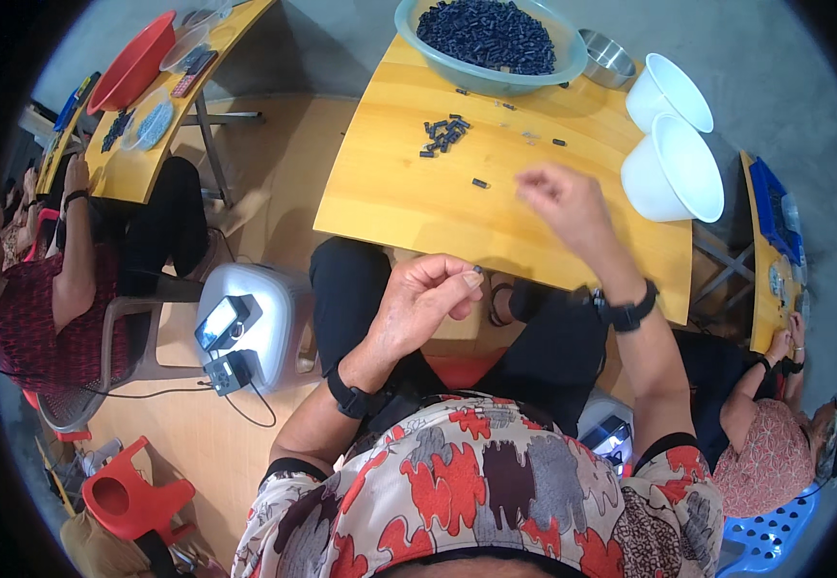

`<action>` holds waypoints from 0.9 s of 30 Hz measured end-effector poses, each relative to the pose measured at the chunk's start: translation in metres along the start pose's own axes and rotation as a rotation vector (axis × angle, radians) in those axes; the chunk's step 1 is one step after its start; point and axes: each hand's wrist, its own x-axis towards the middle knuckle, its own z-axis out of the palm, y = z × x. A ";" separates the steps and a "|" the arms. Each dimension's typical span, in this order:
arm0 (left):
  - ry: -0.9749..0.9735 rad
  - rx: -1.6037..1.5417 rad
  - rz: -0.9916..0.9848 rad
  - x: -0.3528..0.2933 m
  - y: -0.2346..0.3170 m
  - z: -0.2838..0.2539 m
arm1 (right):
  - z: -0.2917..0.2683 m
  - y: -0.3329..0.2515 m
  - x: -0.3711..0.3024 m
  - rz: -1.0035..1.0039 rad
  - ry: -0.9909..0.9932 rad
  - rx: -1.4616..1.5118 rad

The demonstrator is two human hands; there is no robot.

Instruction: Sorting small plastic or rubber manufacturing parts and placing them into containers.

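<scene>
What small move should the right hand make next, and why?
Probably bring the right hand over to the small dark piece: the left hand pinches it, while the right is apart, above the yellow tabletop. Blur hides whether the right holds anything.

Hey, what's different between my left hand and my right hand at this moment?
Your left hand pinches a small dark piece; the right hand is too blurred to tell if it holds anything. The left hand is nearer your body, short of the yellow table; the right hand is over the tabletop. Both have dark wrist bands.
</scene>
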 end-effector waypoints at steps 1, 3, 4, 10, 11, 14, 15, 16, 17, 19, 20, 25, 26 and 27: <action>-0.002 0.000 0.003 -0.001 -0.001 0.000 | -0.002 0.019 0.015 -0.049 0.078 -0.087; -0.045 -0.008 0.023 -0.001 -0.003 0.000 | -0.006 0.049 0.038 -0.096 0.160 -0.177; -0.058 -0.008 0.027 0.000 -0.002 0.001 | -0.006 0.059 0.048 -0.112 0.195 -0.284; -0.039 -0.039 0.119 0.000 -0.002 -0.001 | -0.004 0.077 0.070 -0.164 0.203 -0.529; -0.036 -0.040 0.117 0.000 -0.002 -0.001 | -0.003 0.079 0.071 -0.184 0.173 -0.553; -0.010 -0.060 0.147 -0.001 -0.003 -0.001 | -0.001 0.080 0.074 -0.108 0.121 -0.538; -0.003 -0.069 0.158 -0.001 -0.002 0.000 | -0.001 0.082 0.075 -0.108 0.119 -0.536; 0.005 -0.078 0.168 -0.001 -0.001 0.001 | 0.000 0.084 0.075 -0.102 0.128 -0.525; 0.007 -0.078 0.166 -0.002 0.000 0.002 | 0.000 0.086 0.074 -0.096 0.136 -0.514; 0.021 -0.058 0.158 -0.005 0.003 0.003 | 0.001 0.085 0.071 -0.088 0.160 -0.511; 0.028 -0.057 0.152 -0.005 0.005 0.004 | 0.002 0.085 0.069 -0.077 0.191 -0.514; 0.011 -0.065 0.173 -0.011 0.009 0.006 | 0.001 0.040 0.033 0.066 0.204 -0.073; 0.006 -0.090 0.178 -0.012 0.009 0.007 | 0.001 0.030 0.023 0.076 0.220 0.034; 0.010 -0.090 0.175 -0.013 0.010 0.009 | 0.001 0.018 0.012 0.077 0.216 0.037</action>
